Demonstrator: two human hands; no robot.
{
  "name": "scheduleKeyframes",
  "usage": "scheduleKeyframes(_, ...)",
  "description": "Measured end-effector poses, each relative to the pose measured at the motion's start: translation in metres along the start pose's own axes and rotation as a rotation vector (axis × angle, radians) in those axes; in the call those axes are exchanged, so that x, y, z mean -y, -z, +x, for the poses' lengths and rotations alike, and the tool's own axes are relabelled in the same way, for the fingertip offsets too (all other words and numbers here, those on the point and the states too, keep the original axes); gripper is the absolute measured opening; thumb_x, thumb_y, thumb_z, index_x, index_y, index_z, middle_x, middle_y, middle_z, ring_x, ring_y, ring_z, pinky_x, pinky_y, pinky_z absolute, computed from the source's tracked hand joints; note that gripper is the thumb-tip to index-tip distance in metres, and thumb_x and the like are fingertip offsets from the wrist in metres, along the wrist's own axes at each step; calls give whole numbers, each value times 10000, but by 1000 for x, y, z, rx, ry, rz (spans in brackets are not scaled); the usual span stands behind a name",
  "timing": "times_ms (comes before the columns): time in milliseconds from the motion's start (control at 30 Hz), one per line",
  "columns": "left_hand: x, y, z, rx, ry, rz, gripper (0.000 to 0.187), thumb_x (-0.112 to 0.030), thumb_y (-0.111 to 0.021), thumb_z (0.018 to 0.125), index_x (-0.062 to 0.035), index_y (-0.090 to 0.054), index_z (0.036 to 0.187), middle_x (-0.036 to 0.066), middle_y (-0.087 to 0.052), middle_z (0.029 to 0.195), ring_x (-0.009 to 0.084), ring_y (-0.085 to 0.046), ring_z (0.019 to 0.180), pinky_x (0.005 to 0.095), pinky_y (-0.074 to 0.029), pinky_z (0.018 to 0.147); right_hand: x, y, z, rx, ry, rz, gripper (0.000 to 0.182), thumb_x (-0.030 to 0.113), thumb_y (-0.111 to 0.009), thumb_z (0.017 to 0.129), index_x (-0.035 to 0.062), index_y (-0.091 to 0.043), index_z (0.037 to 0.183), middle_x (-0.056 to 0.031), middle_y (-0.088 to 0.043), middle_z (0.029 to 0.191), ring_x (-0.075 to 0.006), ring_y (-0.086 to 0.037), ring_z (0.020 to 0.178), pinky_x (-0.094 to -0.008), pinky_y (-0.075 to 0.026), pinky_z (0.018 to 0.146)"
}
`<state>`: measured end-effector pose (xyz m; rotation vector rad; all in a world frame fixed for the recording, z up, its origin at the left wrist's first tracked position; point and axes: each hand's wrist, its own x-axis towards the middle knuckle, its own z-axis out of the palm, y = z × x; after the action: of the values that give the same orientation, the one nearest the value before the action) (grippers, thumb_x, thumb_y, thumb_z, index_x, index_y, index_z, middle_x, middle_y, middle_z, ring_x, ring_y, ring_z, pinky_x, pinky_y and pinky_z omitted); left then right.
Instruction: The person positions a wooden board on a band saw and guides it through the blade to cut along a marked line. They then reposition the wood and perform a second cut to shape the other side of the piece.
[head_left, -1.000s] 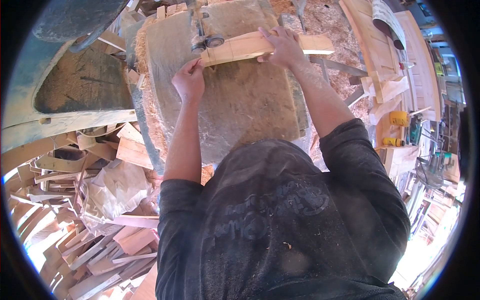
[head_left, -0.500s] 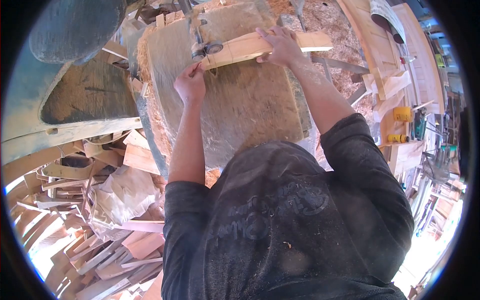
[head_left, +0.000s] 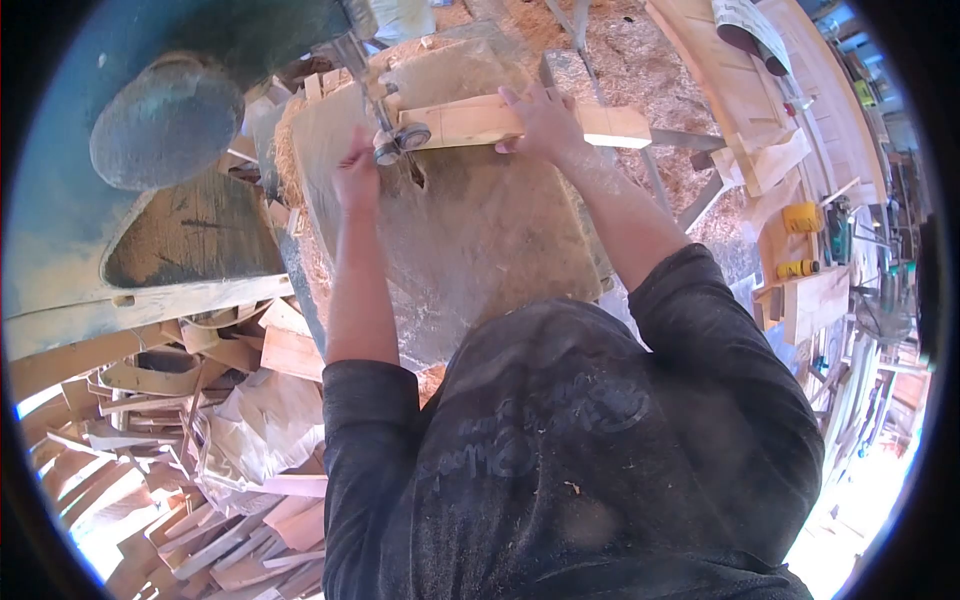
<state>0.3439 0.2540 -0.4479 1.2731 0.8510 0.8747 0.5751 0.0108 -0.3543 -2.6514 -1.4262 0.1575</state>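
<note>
A pale wooden board point(head_left: 617, 127) lies across the worn table point(head_left: 490, 220) of a bandsaw. My right hand point(head_left: 545, 127) grips it near the middle, thumb at the near edge and fingers over the top. The board's left end reaches the saw's blade guide point(head_left: 402, 140), whose round rollers hide part of it. To the left of the guide, my left hand point(head_left: 357, 178) is off the board, its fingers loosely apart and somewhat blurred, with nothing seen in them. A dark slot point(head_left: 417, 173) shows in the table just in front of the guide.
The saw's large body point(head_left: 60, 240) stands at the left. Wood offcuts point(head_left: 240, 540) are heaped at the lower left. Sawdust point(head_left: 640, 60) covers the floor beyond the table. Wooden panels point(head_left: 820, 120) and yellow containers point(head_left: 802, 217) are on the right.
My left hand has let go of the board's left end and moved left past the guide. The board and my right hand have shifted slightly left in view; the camera view has also shifted.
</note>
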Motion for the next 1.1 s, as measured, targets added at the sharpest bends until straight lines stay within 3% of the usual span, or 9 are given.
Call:
scheduleKeyframes(100,-52,16,3,-123,52,-294,625,-119,-678,1063,-64,-450,1643,134,-556,1589,161,-630,1266,312,-509,1031,-4,8,-15,79,-20,-24,1036,586,-865,791,251,-416,1662,-161,-524,1512,-362,-459,1456,-567,-345,1186)
scheduleKeyframes(167,-30,55,11,-119,49,-236,707,-103,-678,1059,-71,-347,1683,77,-470,1654,212,-597,1345,404,-502,1077,-10,10,-31,93,-18,-37,1034,584,-849,802,228,-404,1664,-174,-524,1518,-377,-475,1450,-579,-390,1165)
scheduleKeyframes(367,-16,106,-113,-295,22,95,375,-107,-694,1049,65,-647,1379,94,-750,1175,158,-709,977,273,-574,848,-12,7,-76,121,-187,59,1108,655,-789,817,37,-380,1642,-247,-581,1470,-407,-576,1381,-508,-523,1089)
scheduleKeyframes(533,-17,83,-218,-275,-21,419,261,-117,-730,1016,42,-743,1222,72,-777,1033,128,-716,944,278,-569,836,16,18,-76,128,-247,95,1108,703,-728,863,-54,-397,1602,-290,-618,1435,-396,-642,1318,-469,-557,1060)
scheduleKeyframes(667,-19,51,-269,-69,28,389,268,-143,-760,996,15,-763,1212,79,-782,1019,121,-713,933,293,-572,849,15,-12,-64,78,-266,295,926,700,-652,936,-76,-561,1434,-293,-710,1271,-410,-711,1191,-496,-561,1024)
scheduleKeyframes(800,-33,6,-308,182,125,365,518,-248,-864,918,11,-704,1337,114,-782,1102,170,-732,961,332,-589,856,12,-25,-67,121,-354,558,744,590,-597,1026,-87,-632,1333,-255,-768,1081,-359,-775,1016,-460,-601,932)
scheduleKeyframes(933,-56,-21,-326,356,-27,609,798,-334,-925,826,5,-592,1467,194,-717,1258,324,-717,1115,446,-583,940,14,-64,-77,29,-347,978,566,466,-613,1057,-65,-694,1234,-214,-786,937,-318,-797,816,-418,-633,792)
scheduleKeyframes(1033,-58,-28,-333,385,-64,744,1009,-383,-942,774,7,-458,1569,268,-602,1413,422,-636,1263,510,-540,1032,39,-37,-105,176,-369,1130,466,367,-549,1116,-18,-676,1346,-110,-779,1037,-190,-778,865,-364,-667,751)
scheduleKeyframes(1100,-64,-35,-338,318,-10,845,1136,-403,-939,759,10,-345,1635,304,-519,1484,444,-570,1341,516,-498,1099,48,-48,-117,141,-307,1078,456,372,-544,1119,-24,-702,1282,-113,-777,985,-203,-779,837,-359,-668,753)
